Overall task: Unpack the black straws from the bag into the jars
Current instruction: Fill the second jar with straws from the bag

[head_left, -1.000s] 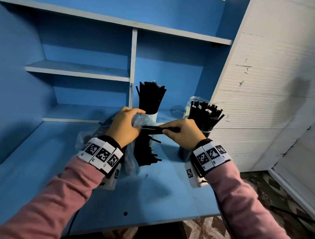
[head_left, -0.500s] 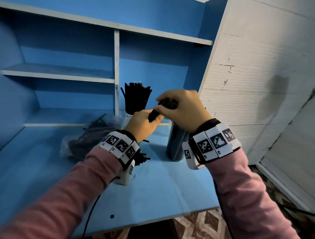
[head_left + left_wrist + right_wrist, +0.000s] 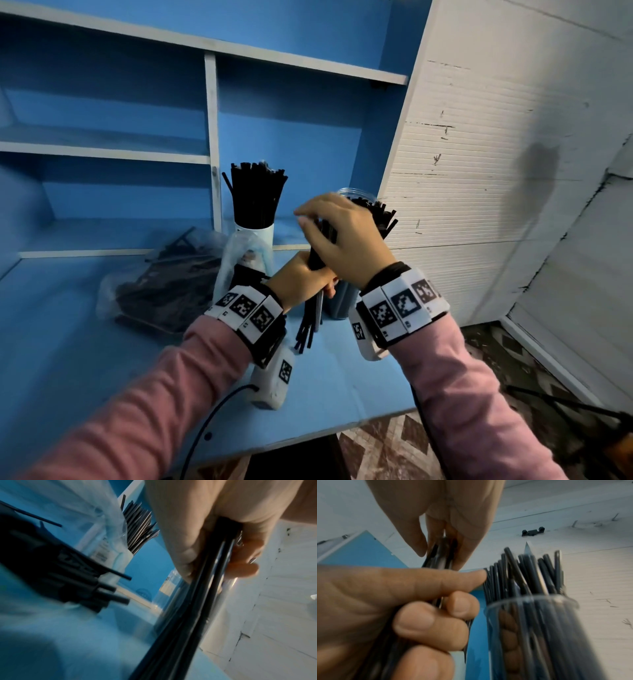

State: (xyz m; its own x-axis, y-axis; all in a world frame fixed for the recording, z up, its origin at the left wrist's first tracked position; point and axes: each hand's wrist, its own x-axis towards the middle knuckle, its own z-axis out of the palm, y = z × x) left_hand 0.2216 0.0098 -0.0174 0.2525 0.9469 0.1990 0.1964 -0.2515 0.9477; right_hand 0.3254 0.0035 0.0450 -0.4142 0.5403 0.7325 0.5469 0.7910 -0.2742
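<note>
Straw bundle (image 3: 310, 318) upright in left hand's (image 3: 301, 282) grip.

Head downward, wrists close (sharing straws (image 3: 310, 305))

From my remote seat this reads as a small shop or café stockroom. I see a blue-painted wooden shelving unit (image 3: 212, 144) with white-edged boards rising from the back edge of a blue worktop (image 3: 342, 383), white ribbed wall panelling (image 3: 479, 171) at its right edge, and patterned brown floor tiles (image 3: 394, 452) below. Two jars crammed with black straws (image 3: 255, 198) and a clear plastic bag (image 3: 161, 294) suggest bulk drink supplies.
</note>
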